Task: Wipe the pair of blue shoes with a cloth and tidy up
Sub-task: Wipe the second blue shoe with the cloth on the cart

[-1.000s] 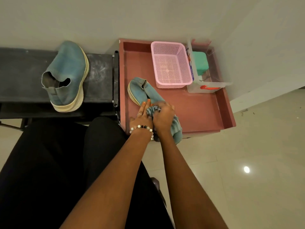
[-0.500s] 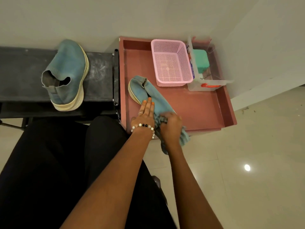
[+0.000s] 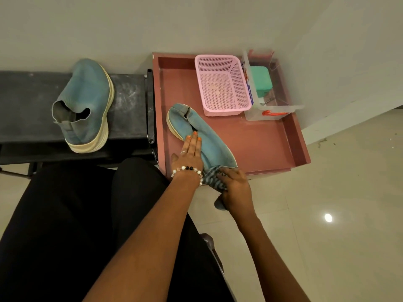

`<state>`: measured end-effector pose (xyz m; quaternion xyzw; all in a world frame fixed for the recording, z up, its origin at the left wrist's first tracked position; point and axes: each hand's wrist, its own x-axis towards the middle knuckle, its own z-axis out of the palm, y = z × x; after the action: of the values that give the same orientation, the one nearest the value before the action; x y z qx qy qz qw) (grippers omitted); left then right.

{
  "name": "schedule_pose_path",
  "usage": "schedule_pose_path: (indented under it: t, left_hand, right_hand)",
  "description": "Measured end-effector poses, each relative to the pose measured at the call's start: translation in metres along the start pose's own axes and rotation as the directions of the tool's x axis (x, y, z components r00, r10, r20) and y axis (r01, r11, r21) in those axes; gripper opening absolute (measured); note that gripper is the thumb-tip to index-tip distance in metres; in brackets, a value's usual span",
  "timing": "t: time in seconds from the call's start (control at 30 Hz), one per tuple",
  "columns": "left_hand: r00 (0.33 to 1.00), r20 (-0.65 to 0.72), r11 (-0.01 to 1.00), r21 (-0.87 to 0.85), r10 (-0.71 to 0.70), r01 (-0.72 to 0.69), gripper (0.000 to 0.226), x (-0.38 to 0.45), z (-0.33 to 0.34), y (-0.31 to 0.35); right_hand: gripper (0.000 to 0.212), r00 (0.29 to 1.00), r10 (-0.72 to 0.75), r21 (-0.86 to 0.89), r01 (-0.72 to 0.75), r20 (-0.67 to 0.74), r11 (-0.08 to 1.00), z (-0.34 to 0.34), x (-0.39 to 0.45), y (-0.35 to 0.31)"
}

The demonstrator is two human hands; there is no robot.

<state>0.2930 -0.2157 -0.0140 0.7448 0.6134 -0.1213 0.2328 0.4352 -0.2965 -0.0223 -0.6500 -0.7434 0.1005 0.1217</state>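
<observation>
One blue shoe [image 3: 202, 136] lies on its side in the reddish-brown tray [image 3: 272, 149], heel opening toward the far wall and toe reaching the tray's near edge. Its knit upper is a faded, dusty blue with a slit at the collar, and a cream sole shows as a thin rim along the side facing the dark surface [image 3: 128, 101]. The left hand [image 3: 189, 154] rests flat on the shoe's middle, fingers straight and together, orange nails at the tips, a ring on one finger and a beaded bracelet [image 3: 187, 170] at the wrist; that grip is open, pressing rather than clutching. The right hand [image 3: 235, 190] has its fingers curled round a striped blue-grey cloth [image 3: 212, 177], bunched against the shoe's toe at the tray's near edge, with a tail of cloth hanging below the palm.

The other blue shoe [image 3: 87, 103] stands upright on the dark surface just left of the tray, toe toward the wall, its thick cream sole plainly visible and its grey-lined collar sagging and ragged.

At the far end of the tray sits a pink mesh basket [image 3: 222, 86], and touching its right side a clear plastic box [image 3: 272, 105] with an orange latch, holding a green block [image 3: 260, 80].
</observation>
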Motion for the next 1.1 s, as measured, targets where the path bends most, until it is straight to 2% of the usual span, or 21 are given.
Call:
schedule_pose_path:
  t: [0.1,0.2,0.3,0.43,0.5,0.53,0.57,0.67,0.8,0.9,0.97,1.1]
  left_hand:
    - [1.000,0.010,1.000,0.023,-0.002,0.001,0.078,-0.001,0.000,-0.001]
    - [0.999,0.044,0.999,0.038,0.005,-0.007,0.077,0.001,-0.002,-0.002]
    - [0.997,0.081,0.998,0.062,-0.002,-0.003,0.077,0.004,-0.004,-0.006]
    - [0.997,0.071,0.999,0.048,0.000,-0.003,0.078,0.004,-0.002,-0.003]
    - [0.998,0.057,0.999,0.039,-0.013,0.011,0.080,0.000,-0.002,-0.001]
    - [0.999,0.047,0.999,0.045,-0.020,0.018,0.082,-0.001,-0.001,0.000]
    - [0.999,0.035,0.998,0.053,-0.023,0.021,0.083,-0.002,0.000,0.001]
    - [0.999,0.026,0.998,0.053,-0.026,0.025,0.086,-0.001,0.001,0.000]
    - [0.998,0.059,1.000,0.024,-0.002,0.000,0.086,-0.001,-0.001,-0.001]
    - [0.998,0.066,1.000,0.013,-0.004,0.003,0.087,0.000,-0.002,-0.002]
    - [0.998,0.061,1.000,0.019,-0.004,0.003,0.089,0.001,-0.001,-0.003]
    - [0.999,0.054,1.000,0.006,-0.005,0.004,0.084,0.001,0.001,-0.003]
  right_hand:
    - [0.034,0.992,0.109,0.021,-0.111,0.059,0.994,0.004,0.031,-0.013]
    - [0.013,0.976,0.208,0.146,-0.196,-0.070,0.970,0.017,0.081,-0.033]
    - [0.025,0.965,0.240,0.239,-0.210,-0.105,0.948,0.020,0.101,-0.042]
    - [0.036,0.985,-0.017,0.043,0.025,-0.173,0.999,0.011,0.053,-0.013]
    - [0.058,0.998,-0.021,-0.062,0.017,-0.065,0.998,0.007,0.019,0.000]
    - [0.070,1.000,0.015,-0.097,-0.014,0.010,0.995,0.004,0.002,0.001]
    - [0.073,0.997,0.060,-0.119,-0.054,0.044,0.991,0.002,-0.012,0.000]
    - [0.056,0.991,0.130,-0.100,-0.131,-0.016,0.986,-0.003,-0.019,-0.004]
    - [0.036,0.961,0.263,-0.063,-0.258,0.090,0.964,-0.001,0.025,-0.023]
    - [0.030,0.952,0.300,0.013,-0.302,0.064,0.953,0.009,0.053,-0.035]
    - [0.034,0.962,0.272,0.015,-0.273,0.034,0.962,0.012,0.052,-0.034]
    - [0.053,0.988,0.143,-0.093,-0.138,0.050,0.986,-0.001,0.002,-0.018]
